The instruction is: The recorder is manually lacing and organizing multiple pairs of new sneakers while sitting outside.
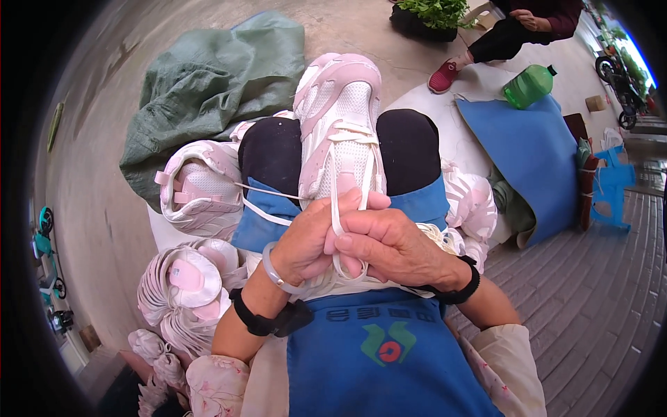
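Note:
A pink and white sneaker upper (339, 125) lies between my knees, toe pointing away from me. A white lace (338, 208) runs from its eyelets into my hands. My left hand (306, 240) is closed on the lace near the shoe's tongue. My right hand (392, 243) overlaps it and pinches the same lace, a loop hanging under the fingers. I wear a blue apron (375, 347).
Another pink shoe upper (198, 187) and a pile of pink and white shoe pieces (184, 285) lie at my left. A green sack (208, 83) lies beyond. A blue mat (528, 153), a green plastic jug (529, 85) and a seated person's leg (486, 48) are at the right.

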A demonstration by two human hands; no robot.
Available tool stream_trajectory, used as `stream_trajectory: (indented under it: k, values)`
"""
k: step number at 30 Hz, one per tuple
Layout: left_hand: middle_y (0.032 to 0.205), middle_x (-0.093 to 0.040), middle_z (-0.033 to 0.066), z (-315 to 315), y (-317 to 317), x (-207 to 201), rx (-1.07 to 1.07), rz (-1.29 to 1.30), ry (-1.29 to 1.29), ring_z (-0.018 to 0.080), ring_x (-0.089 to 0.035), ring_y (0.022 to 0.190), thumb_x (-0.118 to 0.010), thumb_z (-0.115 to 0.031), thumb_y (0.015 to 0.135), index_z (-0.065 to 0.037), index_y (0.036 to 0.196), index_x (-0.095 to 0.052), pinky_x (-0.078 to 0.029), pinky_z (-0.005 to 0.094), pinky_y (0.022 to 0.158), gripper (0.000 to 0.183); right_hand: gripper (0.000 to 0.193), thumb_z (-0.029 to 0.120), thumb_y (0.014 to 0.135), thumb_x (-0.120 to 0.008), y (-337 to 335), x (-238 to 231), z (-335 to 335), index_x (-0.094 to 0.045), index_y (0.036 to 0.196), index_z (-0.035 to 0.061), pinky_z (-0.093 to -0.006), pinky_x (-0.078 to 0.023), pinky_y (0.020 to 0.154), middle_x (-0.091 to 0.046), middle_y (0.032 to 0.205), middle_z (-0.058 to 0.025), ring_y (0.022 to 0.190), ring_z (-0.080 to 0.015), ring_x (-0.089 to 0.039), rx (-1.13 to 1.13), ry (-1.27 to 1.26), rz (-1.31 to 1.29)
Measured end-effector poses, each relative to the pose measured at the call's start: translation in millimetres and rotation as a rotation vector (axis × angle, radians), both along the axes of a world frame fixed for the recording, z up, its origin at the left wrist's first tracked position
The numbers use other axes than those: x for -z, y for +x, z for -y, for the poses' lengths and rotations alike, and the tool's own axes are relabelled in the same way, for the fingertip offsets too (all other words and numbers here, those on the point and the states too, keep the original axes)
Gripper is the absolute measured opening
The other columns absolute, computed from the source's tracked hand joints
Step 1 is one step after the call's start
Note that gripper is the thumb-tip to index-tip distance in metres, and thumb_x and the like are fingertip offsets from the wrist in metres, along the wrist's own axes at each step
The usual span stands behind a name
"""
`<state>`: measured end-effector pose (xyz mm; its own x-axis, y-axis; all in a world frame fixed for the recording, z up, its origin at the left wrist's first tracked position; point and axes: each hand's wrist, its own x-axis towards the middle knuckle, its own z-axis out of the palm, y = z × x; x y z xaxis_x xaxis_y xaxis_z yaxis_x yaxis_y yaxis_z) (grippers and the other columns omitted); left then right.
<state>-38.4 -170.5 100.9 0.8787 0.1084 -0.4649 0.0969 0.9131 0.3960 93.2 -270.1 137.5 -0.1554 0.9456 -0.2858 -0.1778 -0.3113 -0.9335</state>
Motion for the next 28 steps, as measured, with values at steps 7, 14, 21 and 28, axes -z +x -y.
stream_trajectory:
  k: [7,14,21,28]
  values:
    - [0.098,-0.064,0.0182,-3,-5,2,-0.227,0.073,-0.007,0.0296,-0.062,0.102,-0.045,-0.022,0.099,0.003,0.096,-0.056,-0.048,0.0415,0.096,0.027,0.015,0.013,0.093,-0.056,28,-6,22,-0.062,0.089,0.0003,-0.0293,-0.044,0.068,-0.059,0.087,-0.0069,0.075,-0.0175,-0.056,0.145,0.272,0.525]
    - [0.052,-0.035,-0.0008,-63,-105,3,-0.653,0.319,-0.019,0.0122,-0.042,0.053,-0.040,-0.013,0.100,-0.004,0.083,-0.051,-0.047,0.0386,0.082,0.023,0.021,0.015,0.096,-0.049,66,18,40,-0.058,0.085,-0.0008,-0.0289,-0.046,0.067,-0.045,0.064,0.0031,0.061,-0.0106,-0.048,0.580,-0.011,-0.279]
    - [0.053,-0.036,-0.0004,-129,-220,17,-0.947,0.411,0.123,0.0115,-0.042,0.056,-0.048,-0.009,0.095,0.005,0.094,-0.059,-0.042,0.0360,0.085,0.018,0.019,0.019,0.096,-0.054,108,49,46,-0.060,0.091,0.0020,-0.0186,-0.023,0.037,-0.031,0.056,0.0099,0.043,-0.0006,-0.026,0.723,-0.271,-0.273]
    - [0.128,-0.049,0.0128,-178,-321,6,-1.423,0.192,0.367,0.0339,-0.036,0.132,-0.059,-0.012,0.091,-0.006,0.095,-0.065,-0.017,0.0588,0.114,0.010,0.025,0.019,0.096,-0.055,106,40,59,-0.057,0.113,0.0013,-0.0201,-0.024,0.035,-0.037,0.056,0.0090,0.043,-0.0006,-0.026,0.427,-0.201,0.125]
